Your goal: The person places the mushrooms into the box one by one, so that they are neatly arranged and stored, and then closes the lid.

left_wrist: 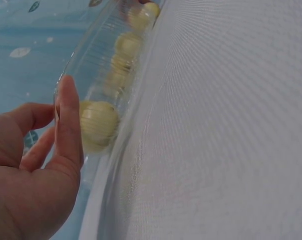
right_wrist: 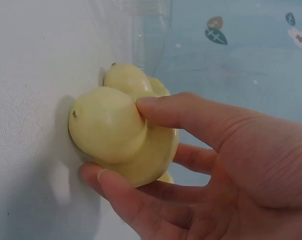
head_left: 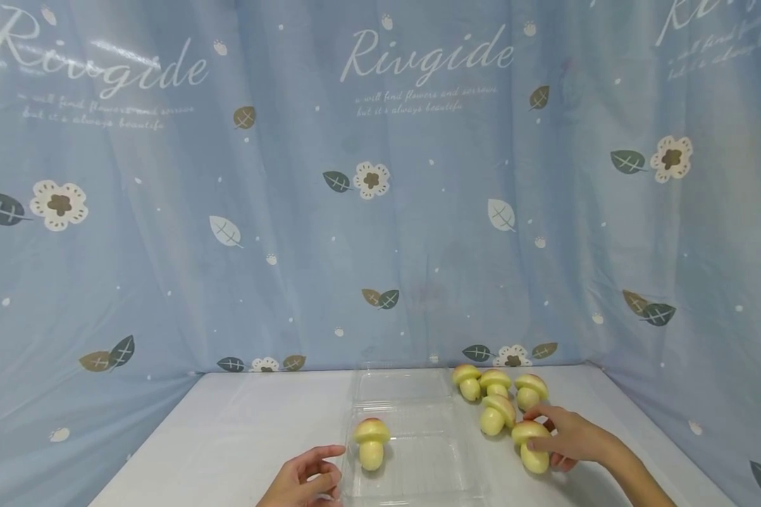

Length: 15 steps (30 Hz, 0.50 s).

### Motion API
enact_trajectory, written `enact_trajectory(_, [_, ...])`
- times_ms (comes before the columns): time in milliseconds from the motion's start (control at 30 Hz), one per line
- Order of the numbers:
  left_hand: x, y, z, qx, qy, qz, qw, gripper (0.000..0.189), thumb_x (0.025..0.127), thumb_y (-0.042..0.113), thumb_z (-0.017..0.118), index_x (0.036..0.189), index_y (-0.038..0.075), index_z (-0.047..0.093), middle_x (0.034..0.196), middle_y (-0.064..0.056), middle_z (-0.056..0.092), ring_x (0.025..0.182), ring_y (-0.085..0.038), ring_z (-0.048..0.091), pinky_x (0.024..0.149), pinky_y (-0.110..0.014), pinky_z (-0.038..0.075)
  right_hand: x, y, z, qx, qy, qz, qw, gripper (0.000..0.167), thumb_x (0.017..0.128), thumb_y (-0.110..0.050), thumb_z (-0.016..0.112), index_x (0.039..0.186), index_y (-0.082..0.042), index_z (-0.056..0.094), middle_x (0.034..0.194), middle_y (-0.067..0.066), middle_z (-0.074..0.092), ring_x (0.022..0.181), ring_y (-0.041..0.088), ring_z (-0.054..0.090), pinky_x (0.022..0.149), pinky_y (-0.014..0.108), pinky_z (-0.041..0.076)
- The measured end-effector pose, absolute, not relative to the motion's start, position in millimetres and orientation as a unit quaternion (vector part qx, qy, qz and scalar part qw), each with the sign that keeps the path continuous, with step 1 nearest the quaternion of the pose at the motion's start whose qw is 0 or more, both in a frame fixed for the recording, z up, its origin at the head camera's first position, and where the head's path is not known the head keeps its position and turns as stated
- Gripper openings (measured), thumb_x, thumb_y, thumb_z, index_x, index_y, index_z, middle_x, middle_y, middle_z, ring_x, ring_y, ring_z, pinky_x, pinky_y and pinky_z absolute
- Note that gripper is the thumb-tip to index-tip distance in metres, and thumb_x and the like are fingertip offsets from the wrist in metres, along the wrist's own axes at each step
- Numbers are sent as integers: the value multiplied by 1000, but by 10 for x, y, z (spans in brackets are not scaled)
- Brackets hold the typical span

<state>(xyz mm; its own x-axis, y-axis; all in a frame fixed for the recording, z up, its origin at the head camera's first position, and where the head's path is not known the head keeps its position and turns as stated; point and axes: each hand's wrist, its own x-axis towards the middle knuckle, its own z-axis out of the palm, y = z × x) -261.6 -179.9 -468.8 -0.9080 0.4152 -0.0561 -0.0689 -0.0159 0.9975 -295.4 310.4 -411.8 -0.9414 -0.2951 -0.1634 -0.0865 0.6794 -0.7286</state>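
Observation:
My right hand (head_left: 571, 436) grips a yellow toy mushroom (right_wrist: 108, 125) at the right of the white table, thumb on one side and fingers round the other. Its rounded stem faces the right wrist camera. Beside it stand several similar mushrooms (head_left: 496, 415) with reddish cap tops. A clear plastic box (head_left: 418, 465) lies open in the middle, its lid (head_left: 399, 386) folded back. One mushroom (head_left: 371, 445) stands upright at the left inside it. At the box's left edge is my left hand (head_left: 304, 479), its fingertips (left_wrist: 68, 92) right at the clear side wall, gripping nothing.
The white table (head_left: 247, 415) ends at a blue curtain (head_left: 292, 211) with leaf and flower prints, which also hangs along both sides. The group of mushrooms stands close to the box's right side and the table's back edge.

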Motion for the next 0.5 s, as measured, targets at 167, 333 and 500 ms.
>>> enact_trajectory(167, [-2609,-1794,-4696,121,680,703,170,54,97,20,62,142,-3,45,98,-1,63,84,-13,64,74,-28,60,-2963,3128,-4133,-112,901,-394,142,50,91,-28,70,131,-4,51,100,11,61,67,24,65,52,36,57])
enact_trajectory(333, [-2614,-1794,-4699,120,681,702,171,53,97,20,62,141,-4,45,98,-1,63,84,-14,64,75,-29,60,-2972,3121,-4142,-105,904,-391,139,51,91,-30,71,130,-4,52,100,10,62,69,25,66,53,36,57])
enact_trajectory(500, [-2609,-1799,-4692,114,686,698,168,53,97,22,62,141,-3,46,99,-2,63,84,-14,64,75,-30,60,-2982,3090,-4134,-93,909,-383,134,52,89,-33,72,129,-5,53,100,9,62,69,24,67,53,36,58])
